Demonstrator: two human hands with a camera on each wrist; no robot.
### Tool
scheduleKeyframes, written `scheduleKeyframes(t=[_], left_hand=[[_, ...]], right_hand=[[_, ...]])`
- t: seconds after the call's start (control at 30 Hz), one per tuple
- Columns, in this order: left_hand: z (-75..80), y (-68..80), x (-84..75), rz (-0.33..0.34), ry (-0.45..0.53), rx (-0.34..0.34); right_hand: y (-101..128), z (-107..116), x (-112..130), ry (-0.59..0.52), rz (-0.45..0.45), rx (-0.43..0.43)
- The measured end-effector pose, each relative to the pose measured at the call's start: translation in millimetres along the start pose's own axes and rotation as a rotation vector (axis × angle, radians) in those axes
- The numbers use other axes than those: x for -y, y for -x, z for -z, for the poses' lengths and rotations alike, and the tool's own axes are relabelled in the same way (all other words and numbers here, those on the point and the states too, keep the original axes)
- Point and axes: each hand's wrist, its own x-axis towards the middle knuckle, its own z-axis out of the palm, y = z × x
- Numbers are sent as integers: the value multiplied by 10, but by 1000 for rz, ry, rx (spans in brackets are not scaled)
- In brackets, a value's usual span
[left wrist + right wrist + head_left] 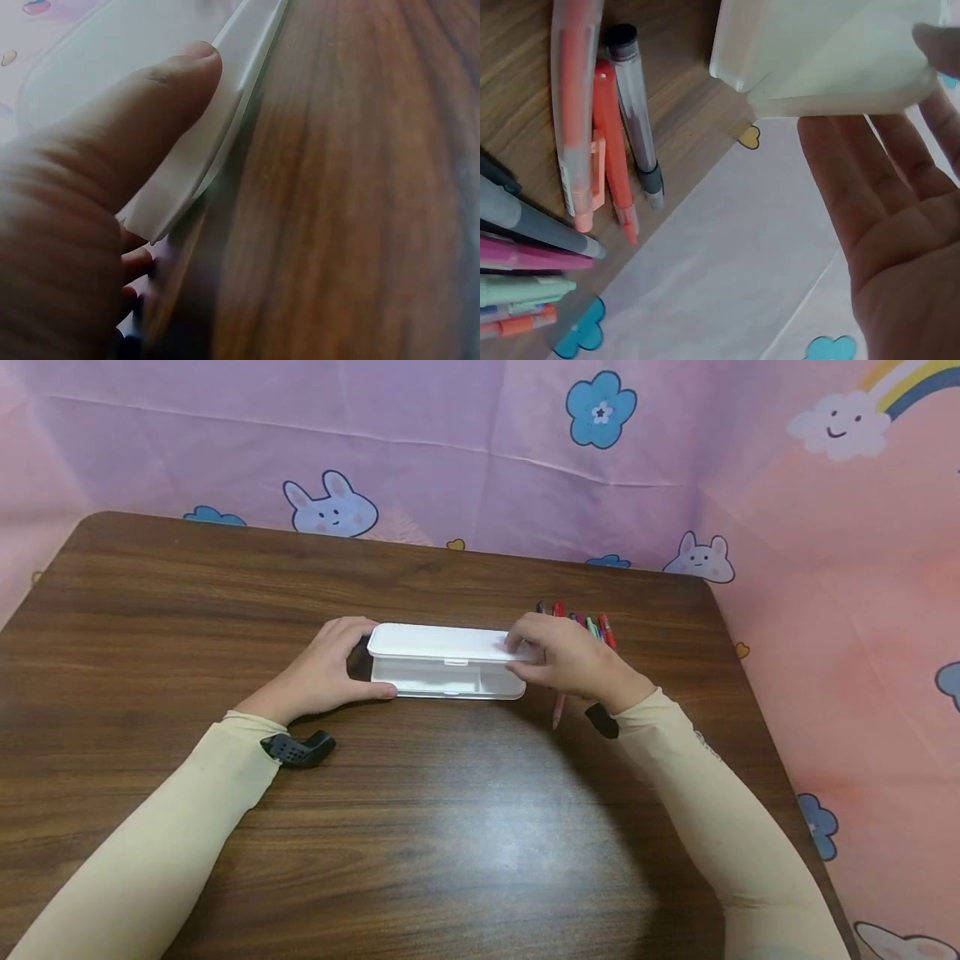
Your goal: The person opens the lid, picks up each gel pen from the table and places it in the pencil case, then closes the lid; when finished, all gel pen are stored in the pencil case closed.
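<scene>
A white pencil case (423, 678) lies on the table with its lid (442, 642) partly raised; through the front gap a divider shows inside. My left hand (326, 668) holds the case's left end, thumb along the front edge and fingers round the back. In the left wrist view, the thumb (161, 97) presses on the white plastic. At the other end my right hand (573, 653) grips the lid, fingertips on top and thumb at its front edge. The right wrist view shows those fingers (855, 161) spread along the lid's rim.
Several pens lie right of the case, partly hidden by the right hand, among them a red pen (613, 142), a magenta pen (536, 256) and a mint pen (525, 289). A pink pen tip (558, 713) pokes out below that hand. Patterned cloth (435, 435) hangs behind the table (360, 860).
</scene>
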Motion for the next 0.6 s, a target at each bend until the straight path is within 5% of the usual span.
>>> scheduleKeyframes(t=[0.17, 0.3, 0.47, 0.6], left_hand=[[-16, 11, 0, 19, -17, 6], [-28, 16, 0, 22, -31, 16], [-37, 16, -8, 14, -45, 19], [-44, 28, 1, 15, -69, 24]], right_hand=[[-24, 23, -109, -169, -35, -109], [-58, 31, -167, -262, -152, -198], [-149, 29, -241, -259, -290, -334], [-245, 16, -292, -173, -300, -420]])
